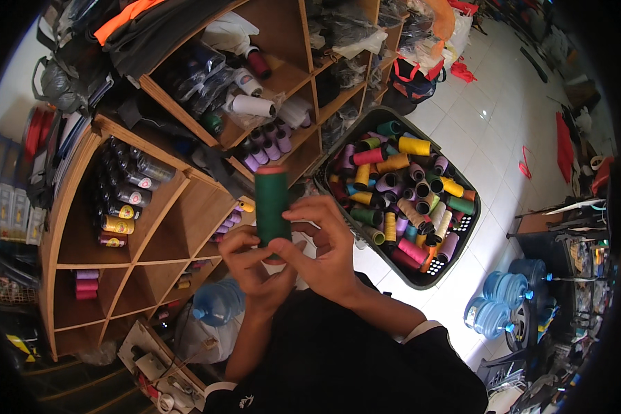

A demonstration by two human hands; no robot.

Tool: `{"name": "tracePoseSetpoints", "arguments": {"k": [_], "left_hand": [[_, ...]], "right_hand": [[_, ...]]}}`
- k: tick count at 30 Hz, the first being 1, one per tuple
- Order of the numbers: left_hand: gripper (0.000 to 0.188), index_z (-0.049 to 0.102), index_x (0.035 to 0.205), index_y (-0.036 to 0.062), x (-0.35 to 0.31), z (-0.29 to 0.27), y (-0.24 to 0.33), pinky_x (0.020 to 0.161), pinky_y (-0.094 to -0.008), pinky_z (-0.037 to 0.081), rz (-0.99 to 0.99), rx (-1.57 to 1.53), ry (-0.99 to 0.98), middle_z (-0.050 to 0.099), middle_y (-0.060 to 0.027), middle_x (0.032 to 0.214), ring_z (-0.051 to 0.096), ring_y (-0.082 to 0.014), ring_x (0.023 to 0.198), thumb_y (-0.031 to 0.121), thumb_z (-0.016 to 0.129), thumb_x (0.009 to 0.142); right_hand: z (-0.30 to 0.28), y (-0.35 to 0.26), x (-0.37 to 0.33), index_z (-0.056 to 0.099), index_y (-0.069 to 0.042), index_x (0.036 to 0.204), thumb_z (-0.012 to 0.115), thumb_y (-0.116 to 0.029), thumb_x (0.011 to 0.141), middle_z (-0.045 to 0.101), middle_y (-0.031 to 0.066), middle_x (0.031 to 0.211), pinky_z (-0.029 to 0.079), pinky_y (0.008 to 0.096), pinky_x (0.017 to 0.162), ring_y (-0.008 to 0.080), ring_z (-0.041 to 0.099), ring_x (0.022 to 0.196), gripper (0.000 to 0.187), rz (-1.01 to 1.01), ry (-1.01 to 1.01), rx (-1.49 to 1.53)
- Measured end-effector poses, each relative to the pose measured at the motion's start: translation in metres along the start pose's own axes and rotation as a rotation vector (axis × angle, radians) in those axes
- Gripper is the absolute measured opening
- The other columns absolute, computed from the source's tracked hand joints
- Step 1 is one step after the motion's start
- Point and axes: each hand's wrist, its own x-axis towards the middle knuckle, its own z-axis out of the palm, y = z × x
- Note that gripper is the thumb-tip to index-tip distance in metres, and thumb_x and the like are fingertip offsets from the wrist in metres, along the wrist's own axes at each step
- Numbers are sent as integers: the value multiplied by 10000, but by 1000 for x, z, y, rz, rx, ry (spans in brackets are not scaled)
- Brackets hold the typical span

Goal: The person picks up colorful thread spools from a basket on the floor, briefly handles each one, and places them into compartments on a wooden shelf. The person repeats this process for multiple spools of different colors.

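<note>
A dark green thread spool (272,205) with an orange-red end stands nearly upright in front of me, held up between both hands. My left hand (252,265) has its fingers closed round the lower left side. From the right, my right hand (321,241) pinches the same spool with thumb and fingers. The spool's lower end is partly hidden by my fingers. Just beyond my right hand stands a dark basket (428,281) heaped with thread spools of many colours, among them a yellow spool (414,145) and a pink spool (368,156).
Wooden cubby shelves (145,250) fill the left, with dark cones (136,196) and lilac spools (272,148) inside. A blue water bottle (219,303) stands below them. More bottles (488,314) are at the right on the white tiled floor (472,134). Bags (417,79) lie at the back.
</note>
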Motion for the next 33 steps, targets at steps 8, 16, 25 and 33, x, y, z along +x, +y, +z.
{"name": "tracePoseSetpoints", "arguments": {"k": [8, 16, 25, 33], "left_hand": [[480, 514, 1198, -42, 18, -5, 5, 957, -350, 437, -728, -644, -14, 549, -127, 1182, 550, -204, 1091, 147, 739, 818], [466, 516, 1233, -64, 19, -24, -1, 928, -322, 455, -857, -866, -67, 623, -136, 1120, 600, -189, 1028, 100, 685, 831], [453, 528, 1208, -46, 27, -16, -3, 907, -303, 454, -880, -731, -57, 636, -115, 1070, 598, -169, 1005, 106, 702, 818], [447, 529, 1215, -26, 27, -28, -5, 903, -315, 464, -816, -676, -44, 620, -98, 1114, 589, -166, 1037, 7, 714, 808]], "right_hand": [[-21, 4, 9, 670, 23, 927, 758, 64, 754, 612, 159, 1063, 538, 305, 849, 205, 638, 989, 199, 5, -72, -8], [-29, 7, 19, 630, 3, 882, 724, -7, 809, 624, 121, 927, 496, 298, 748, 197, 621, 839, 120, -87, -225, -328], [-31, -5, 21, 616, -1, 892, 681, -11, 838, 608, 89, 894, 460, 280, 745, 160, 585, 830, 85, 25, -260, -282], [-25, 13, 15, 612, 2, 1056, 644, -7, 853, 609, 122, 1003, 465, 298, 794, 202, 594, 896, 206, 102, -230, -317]]}}
